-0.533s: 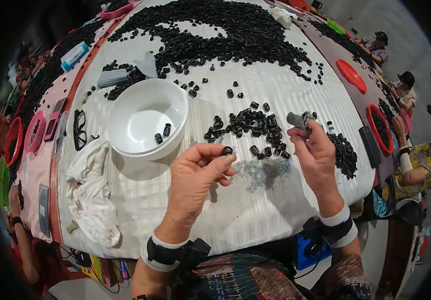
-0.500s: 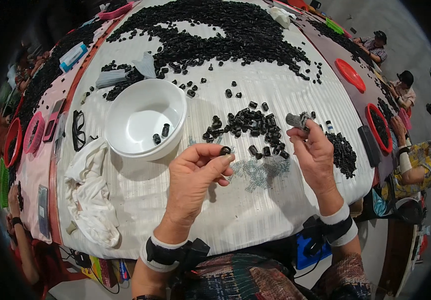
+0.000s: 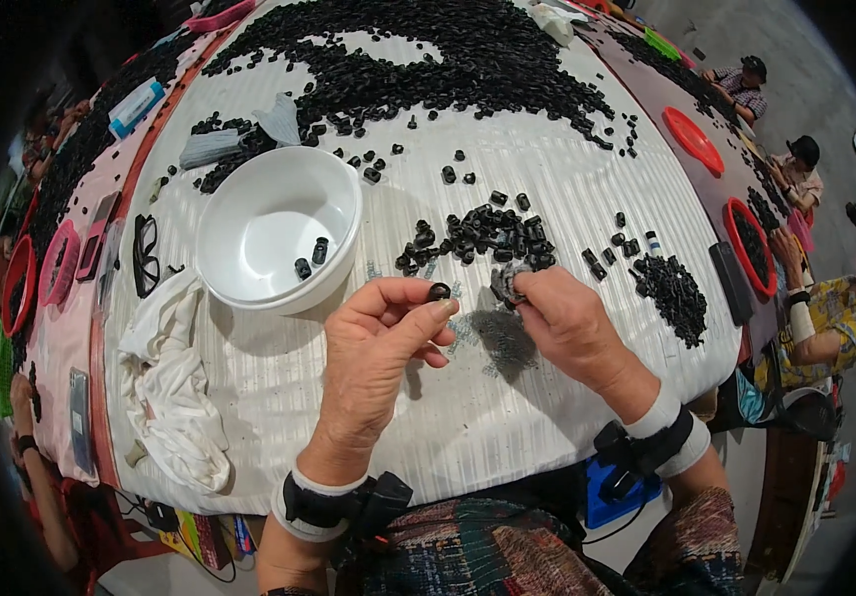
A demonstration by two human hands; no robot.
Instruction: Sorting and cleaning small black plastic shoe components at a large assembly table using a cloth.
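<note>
My left hand [image 3: 368,348] pinches a small black hollow cylinder [image 3: 439,291] between thumb and forefinger, its open end showing. My right hand [image 3: 579,323] is closed, knuckles up, with a grey knitted cloth piece [image 3: 509,283] at its fingertips; the fingers hide whether it also holds a small part. Just beyond that hand lies a loose heap of small black cylinders [image 3: 492,233]. Beneath it, partly in shadow, small silvery coils that look like springs [image 3: 507,350] are spread on the white cloth. A white bowl [image 3: 224,283] with two black cylinders inside stands left of the heap.
A huge spread of black parts [image 3: 428,79] covers the far table. Smaller black pieces [image 3: 671,298] are piled at right. Black glasses [image 3: 147,256] and a crumpled white cloth [image 3: 174,387] lie at left. Co-workers [image 3: 825,328] sit at side tables with red baskets [image 3: 749,248].
My right hand has swung left and down from above the right-hand pile to over the springs. My left hand keeps its black cylinder, shifted slightly left. The view has moved a little.
</note>
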